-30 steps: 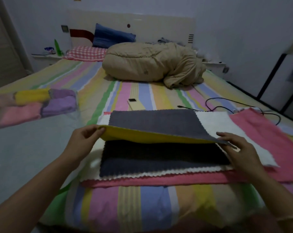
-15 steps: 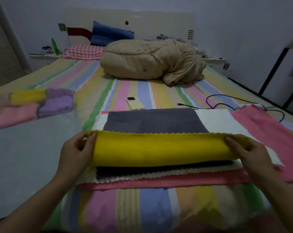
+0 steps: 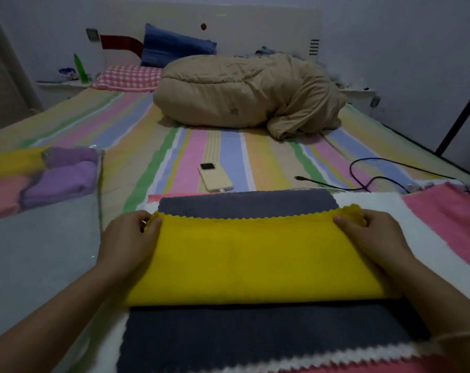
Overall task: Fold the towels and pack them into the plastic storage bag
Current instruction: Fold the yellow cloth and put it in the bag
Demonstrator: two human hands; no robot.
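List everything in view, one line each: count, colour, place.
pink towel: 1, pink, bottom of stack
white towel: 1, white, on the pink towel
grey towel: 1, dark grey, on the white towel
yellow towel: 1, yellow, folded, on the grey towel
storage bag: 1, clear, left, holding folded towels
phone: 1, pale yellow, beyond the stack
cable: 1, black, far right
quilt: 1, beige, mid-bed
pillows: 2, blue and red-checked, at headboard
left hand: 1, pinches yellow towel's far left corner
right hand: 1, pinches its far right corner
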